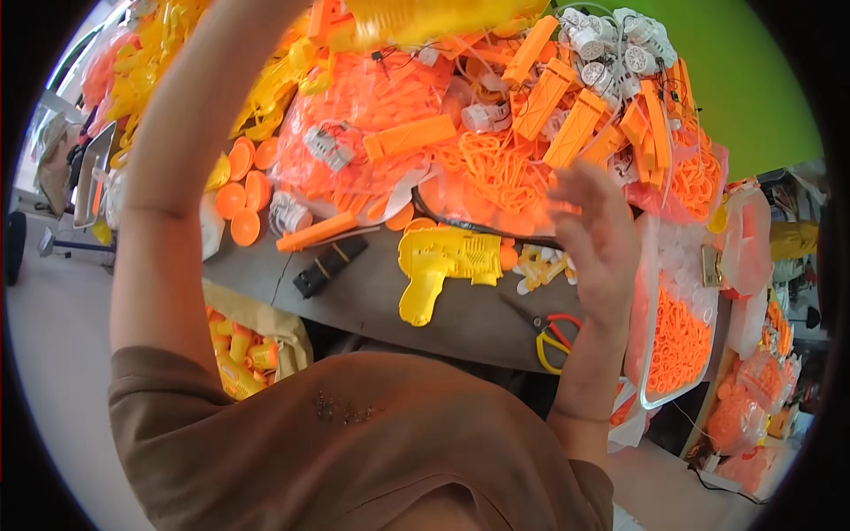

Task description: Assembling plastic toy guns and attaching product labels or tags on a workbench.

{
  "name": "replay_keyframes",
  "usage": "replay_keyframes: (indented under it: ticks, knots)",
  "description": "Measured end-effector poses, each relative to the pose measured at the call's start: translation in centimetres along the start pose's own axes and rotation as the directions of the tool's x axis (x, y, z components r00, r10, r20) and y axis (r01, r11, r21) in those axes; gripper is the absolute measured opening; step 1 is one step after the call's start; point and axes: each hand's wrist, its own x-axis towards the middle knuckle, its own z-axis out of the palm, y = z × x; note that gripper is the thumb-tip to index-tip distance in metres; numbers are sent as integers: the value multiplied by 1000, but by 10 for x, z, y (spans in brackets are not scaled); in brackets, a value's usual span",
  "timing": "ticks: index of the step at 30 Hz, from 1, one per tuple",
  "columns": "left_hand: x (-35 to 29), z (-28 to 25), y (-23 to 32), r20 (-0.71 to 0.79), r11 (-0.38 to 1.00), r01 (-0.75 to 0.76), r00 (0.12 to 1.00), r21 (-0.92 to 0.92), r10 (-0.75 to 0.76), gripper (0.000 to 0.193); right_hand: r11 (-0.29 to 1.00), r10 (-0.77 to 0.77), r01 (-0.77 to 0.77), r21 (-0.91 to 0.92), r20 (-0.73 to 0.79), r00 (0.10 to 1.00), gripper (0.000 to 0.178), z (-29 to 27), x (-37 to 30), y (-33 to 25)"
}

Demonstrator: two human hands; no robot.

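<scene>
My left forearm reaches up across the pile and leaves the picture at the top edge, so my left hand is out of sight. Beside that arm, a blurred yellow plastic part (434,19) shows at the top edge; what holds it is hidden. My right hand (595,239) is raised over the right side of the table, fingers apart and slightly curled, with nothing seen in it. A yellow toy-gun shell half (443,258) lies on the grey table (381,305), grip toward me. Close to my right wrist are pliers (553,332) with red and yellow handles and small pale-yellow parts (540,268).
Behind lie heaped orange bars (544,97), white motor units (611,44), orange rings (496,173) and yellow parts (274,84). A clear bin (651,354) of orange rings stands right. Orange discs (232,200) and a black strap-like object (329,265) lie left, above a sack (288,323) of yellow parts.
</scene>
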Motion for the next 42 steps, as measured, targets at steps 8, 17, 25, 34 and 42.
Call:
replay_keyframes:
  ticks: [8, 17, 25, 34, 42]
  knots:
    - [-109, 38, -60, 46, 981, 22, 999, -192, -14, 14, 976, -212, 209, -53, -58, 976, 55, 67, 38, -26]
    - [-115, 24, -53, -15, 989, -10, 1000, 146, 12, 40, 990, -74, 87, 108, -118, 990, 34, 60, 52, 2]
    - [-90, -18, -46, -219, 950, -89, 963, 301, 160, 43, 990, 10, -43, -137, -233, 972, 37, 29, 73, 33]
    - [-118, -70, -56, -43, 922, -384, 923, -43, 382, 34, 991, -87, 53, -127, -284, 955, 51, 72, 179, 75]
    - [-157, -39, -32, -117, 965, 46, 990, -259, -79, 31, 734, -213, 69, -676, -133, 968, 54, 97, 134, 52]
